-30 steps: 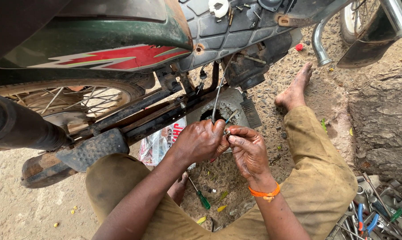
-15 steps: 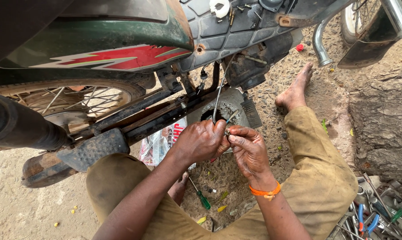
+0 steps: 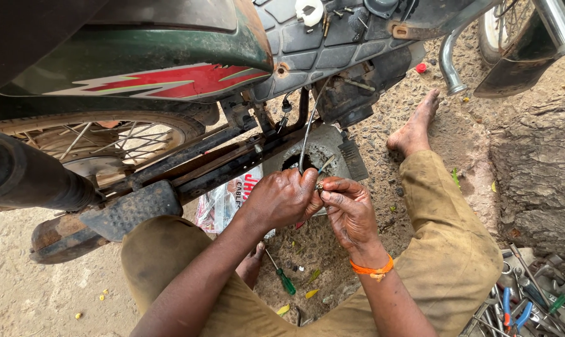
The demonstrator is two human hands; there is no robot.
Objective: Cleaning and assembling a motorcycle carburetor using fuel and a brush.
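I sit on the ground beside a green motorcycle (image 3: 139,75) with a red stripe. A thin steel cable (image 3: 309,128) hangs from under its seat down to my hands. My left hand (image 3: 282,200) is closed around the cable's lower end. My right hand (image 3: 350,209), with an orange band at the wrist, pinches a small metal fitting at the cable's tip, touching the left hand's fingers. Both hands hover above the round opening of the engine side case (image 3: 314,159).
A green-handled screwdriver (image 3: 281,274) lies on the dirt between my knees. A printed plastic packet (image 3: 223,200) lies under the footrest (image 3: 129,209). Several tools (image 3: 526,299) lie at the lower right. A tree trunk (image 3: 538,168) stands at right; my bare foot (image 3: 413,128) rests beyond the hands.
The hands have stayed together at the cable's end, with only slight finger movement on the fitting. The view has barely shifted.
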